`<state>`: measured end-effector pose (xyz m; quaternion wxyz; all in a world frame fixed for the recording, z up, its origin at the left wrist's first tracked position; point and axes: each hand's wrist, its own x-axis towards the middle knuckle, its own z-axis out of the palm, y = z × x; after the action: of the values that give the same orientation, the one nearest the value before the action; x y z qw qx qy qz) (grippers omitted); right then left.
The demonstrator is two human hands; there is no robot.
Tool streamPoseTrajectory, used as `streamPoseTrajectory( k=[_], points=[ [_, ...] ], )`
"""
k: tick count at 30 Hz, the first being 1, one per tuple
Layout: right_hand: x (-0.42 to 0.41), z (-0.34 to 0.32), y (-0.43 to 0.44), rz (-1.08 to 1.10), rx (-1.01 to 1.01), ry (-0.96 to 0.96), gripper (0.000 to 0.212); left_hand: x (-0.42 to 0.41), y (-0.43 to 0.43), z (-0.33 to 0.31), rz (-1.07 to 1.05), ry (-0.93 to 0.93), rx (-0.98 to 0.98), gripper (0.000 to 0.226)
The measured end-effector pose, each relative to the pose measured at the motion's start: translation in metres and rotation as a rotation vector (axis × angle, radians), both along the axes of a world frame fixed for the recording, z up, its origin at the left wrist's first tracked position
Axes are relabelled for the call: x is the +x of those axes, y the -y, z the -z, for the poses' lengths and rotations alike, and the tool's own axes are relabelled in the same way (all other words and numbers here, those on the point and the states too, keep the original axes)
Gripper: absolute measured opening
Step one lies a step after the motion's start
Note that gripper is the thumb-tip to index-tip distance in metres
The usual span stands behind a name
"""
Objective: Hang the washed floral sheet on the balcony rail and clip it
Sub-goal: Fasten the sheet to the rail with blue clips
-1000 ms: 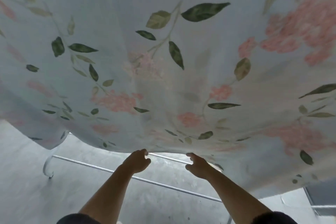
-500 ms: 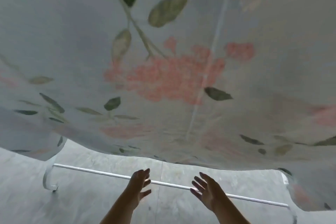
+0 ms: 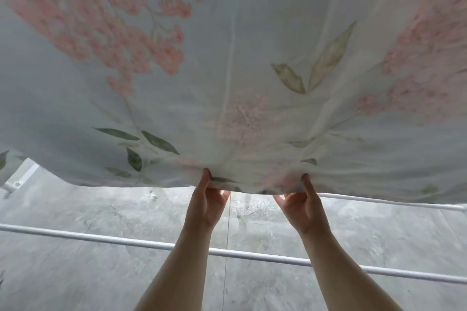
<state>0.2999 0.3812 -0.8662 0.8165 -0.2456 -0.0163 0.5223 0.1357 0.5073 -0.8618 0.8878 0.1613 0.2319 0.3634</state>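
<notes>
The floral sheet (image 3: 227, 70), pale with pink blossoms and green leaves, hangs in front of me and fills the upper two thirds of the view. Its lower edge bunches at the centre. My left hand (image 3: 208, 203) pinches that edge from below, thumb on the near face of the cloth. My right hand (image 3: 302, 206) pinches the same edge a short way to the right. A white rail (image 3: 101, 238) runs across behind my forearms, and a second white rail (image 3: 391, 201) shows just under the sheet at right.
Grey marbled tile (image 3: 75, 209) with a vertical seam lies beyond the rails. A white rail bracket (image 3: 17, 183) sits at the left edge under the sheet. No clips are in view.
Half a second ago both hands were open below the loose sheet edge. Now they have risen and pinched the edge, and the sheet is closer to the camera.
</notes>
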Motion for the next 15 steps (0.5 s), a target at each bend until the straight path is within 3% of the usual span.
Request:
streamPoseTrajectory(
  k=[3,6,9,15],
  points=[
    [-0.0028,0.0029,-0.0002,-0.014,0.043,-0.013,0.064,0.0040,0.0040,0.0040,-0.060,0.010,0.028,0.041],
    [-0.0041,0.0030,0.0042,0.090,-0.076,0.050,0.043,0.0002,0.0060,0.0073,-0.141,-0.068,0.069,0.043],
    [-0.0044,-0.0042,0.0012,0.191,-0.175,0.096,0.032,0.0002,0.0046,-0.0005,-0.236,-0.183,0.055,0.028],
    [-0.0096,0.0006,0.0046,0.172,-0.305,0.232,0.028,0.0015,0.0024,0.0004,-0.278,-0.270,0.068,0.040]
  ],
)
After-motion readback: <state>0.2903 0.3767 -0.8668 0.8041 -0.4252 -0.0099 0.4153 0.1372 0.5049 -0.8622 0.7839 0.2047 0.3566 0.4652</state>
